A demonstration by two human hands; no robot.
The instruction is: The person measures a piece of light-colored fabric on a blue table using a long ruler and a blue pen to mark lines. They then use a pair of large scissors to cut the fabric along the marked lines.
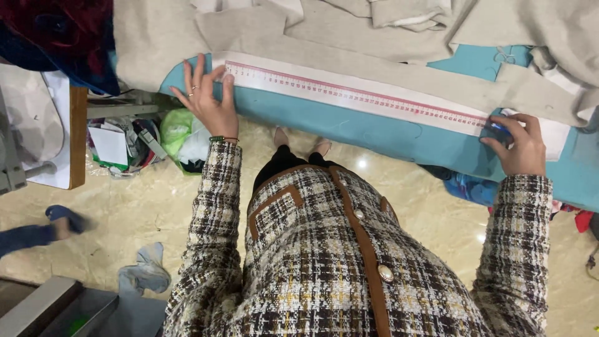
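White ruler (pixel 355 97) runs lengthwise along the teal tabletop (pixel 374 134); left hand (pixel 209 100) presses its near end, fingers spread wide, right hand (pixel 521 146) pinches something small and blue at the far end.

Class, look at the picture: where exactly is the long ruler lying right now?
In the head view, the long ruler lies slantwise on the turquoise table along the edge of the beige fabric, its left end under the left hand, its right end at the right hand.
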